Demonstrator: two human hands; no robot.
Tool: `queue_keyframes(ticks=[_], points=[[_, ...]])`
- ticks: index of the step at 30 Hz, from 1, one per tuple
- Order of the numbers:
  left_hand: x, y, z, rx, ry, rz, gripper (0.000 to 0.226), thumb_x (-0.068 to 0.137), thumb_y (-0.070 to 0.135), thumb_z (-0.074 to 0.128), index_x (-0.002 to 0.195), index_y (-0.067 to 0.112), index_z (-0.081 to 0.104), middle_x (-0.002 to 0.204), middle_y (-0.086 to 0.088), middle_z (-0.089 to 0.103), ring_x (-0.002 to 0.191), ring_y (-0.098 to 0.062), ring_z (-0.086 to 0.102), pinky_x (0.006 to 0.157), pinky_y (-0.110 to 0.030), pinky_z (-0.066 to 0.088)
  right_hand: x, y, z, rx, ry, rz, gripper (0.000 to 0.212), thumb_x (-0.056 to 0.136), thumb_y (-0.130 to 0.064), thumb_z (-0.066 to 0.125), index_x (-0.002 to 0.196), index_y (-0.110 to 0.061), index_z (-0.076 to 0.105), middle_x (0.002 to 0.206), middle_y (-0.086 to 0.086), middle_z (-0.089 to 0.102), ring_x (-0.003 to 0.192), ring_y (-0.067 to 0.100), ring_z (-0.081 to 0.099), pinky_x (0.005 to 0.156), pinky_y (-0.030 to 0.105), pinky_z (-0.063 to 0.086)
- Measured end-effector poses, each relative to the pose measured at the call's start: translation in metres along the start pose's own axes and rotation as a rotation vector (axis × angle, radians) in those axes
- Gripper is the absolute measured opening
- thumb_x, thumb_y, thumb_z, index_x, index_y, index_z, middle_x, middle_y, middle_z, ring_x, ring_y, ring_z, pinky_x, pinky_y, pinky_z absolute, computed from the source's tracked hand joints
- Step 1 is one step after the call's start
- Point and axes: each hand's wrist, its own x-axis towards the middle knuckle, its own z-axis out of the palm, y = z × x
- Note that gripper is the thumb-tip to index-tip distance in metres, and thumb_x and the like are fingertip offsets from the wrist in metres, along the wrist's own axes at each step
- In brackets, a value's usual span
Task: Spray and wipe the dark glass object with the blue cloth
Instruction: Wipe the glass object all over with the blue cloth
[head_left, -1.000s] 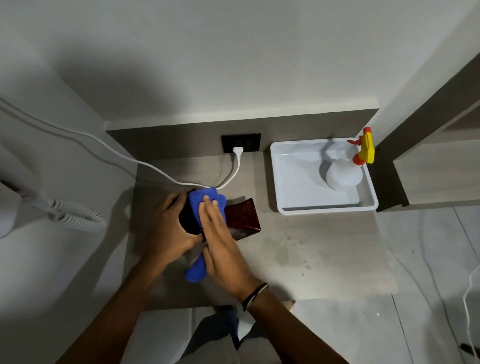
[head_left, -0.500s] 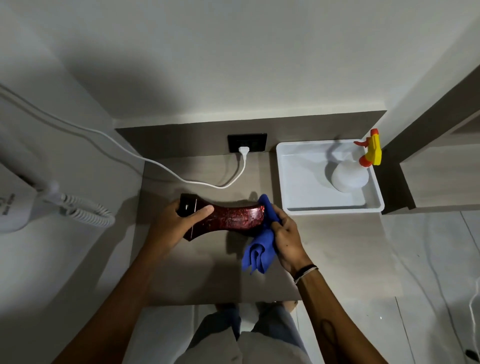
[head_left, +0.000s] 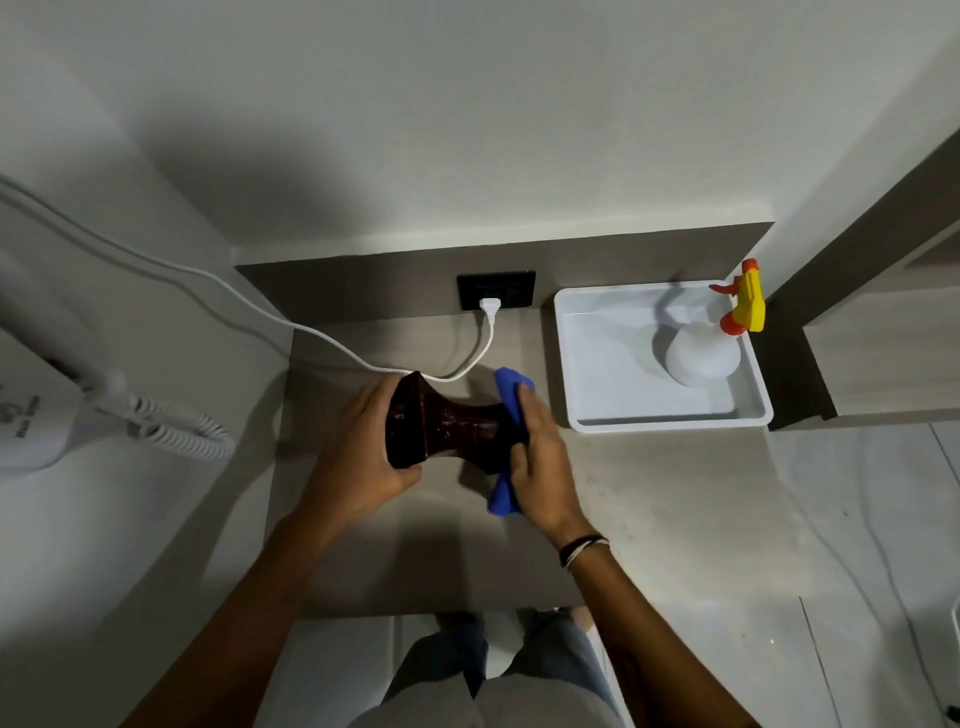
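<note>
A: What's at the far left?

B: A white dryer (head_left: 36, 436) on the wall, with a coiled cord (head_left: 176, 428) hanging from it. A white cable (head_left: 322, 338) runs from the left across the wall and the counter (head_left: 649, 519) to a plug (head_left: 490, 305) in the black socket (head_left: 496, 289).

A: And the left hand?

B: The left hand (head_left: 358, 457) grips the wide, flared end of the vase (head_left: 447, 423), thumb over the top edge and fingers curled under it. The vase is dark red glass, lying on its side and held just over the counter, narrow in the middle.

A: Where is the cloth?

B: The cloth (head_left: 511, 400) is pressed against the right end of the vase. The right hand (head_left: 540, 467) closes on it, fingers wrapped round cloth and glass together. One blue fold sticks up above the fingers and another hangs below the palm. I cannot tell whether the lower fold touches the counter.

A: Anything on that wrist?

B: A dark band and a light one (head_left: 582, 548).

A: Further right?

B: A white tray (head_left: 670, 420) sits on the counter near the cloth, apart from it. Inside, at its back right corner, stands the white bottle (head_left: 701, 358) with a yellow and orange spray head (head_left: 745, 301). Neither hand touches it.

A: And below?

B: The person's legs (head_left: 519, 670) show under the counter edge.
</note>
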Motion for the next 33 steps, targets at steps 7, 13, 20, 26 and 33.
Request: queue_keyframes(ticks=[7,13,20,26,33], points=[[0.000,0.010,0.010,0.009,0.015,-0.008,0.104,0.056,0.013,0.097,0.149,0.014,0.051,0.145,-0.007,0.055,0.130,-0.032,0.059,0.102,-0.051,0.056,-0.032,-0.010,0.048,-0.256,-0.187,-0.436,0.105,0.091,0.012,0.048,0.169,-0.025,-0.009,0.181,-0.003,-0.011,0.168,0.016,-0.002,0.135,0.028,0.002],[-0.004,0.003,0.004,0.037,0.034,-0.051,0.117,0.053,0.017,0.099,0.158,0.013,0.045,0.148,-0.007,0.051,0.132,-0.033,0.055,0.105,-0.046,0.054,-0.015,0.039,0.011,-0.459,-0.131,-0.105,0.094,0.096,0.015,0.052,0.170,-0.015,0.002,0.178,0.001,-0.013,0.167,0.024,-0.009,0.136,0.046,0.016],[0.003,0.010,0.009,0.014,0.022,-0.051,0.109,0.053,0.011,0.098,0.151,0.009,0.050,0.146,-0.013,0.055,0.132,-0.039,0.058,0.106,-0.055,0.054,-0.034,-0.007,0.059,-0.209,-0.183,-0.363,0.106,0.089,0.012,0.046,0.170,-0.029,-0.009,0.181,-0.005,-0.011,0.168,0.016,-0.007,0.136,0.033,-0.001],[-0.002,0.019,0.008,0.015,0.040,-0.050,0.117,0.054,0.016,0.097,0.158,0.016,0.044,0.151,-0.005,0.049,0.134,-0.033,0.053,0.107,-0.047,0.054,-0.015,0.038,0.019,-0.552,-0.133,-0.096,0.105,0.093,0.016,0.058,0.169,-0.015,-0.009,0.174,0.001,-0.025,0.165,0.027,-0.019,0.136,0.049,0.017],[0.005,0.029,0.003,0.062,0.006,-0.073,0.116,0.055,0.014,0.098,0.159,0.014,0.044,0.153,-0.006,0.049,0.138,-0.034,0.051,0.108,-0.048,0.053,-0.020,0.005,0.050,-0.279,-0.154,-0.347,0.090,0.094,0.003,0.039,0.171,-0.017,-0.003,0.181,0.004,-0.008,0.168,0.023,-0.005,0.136,0.040,0.003]])
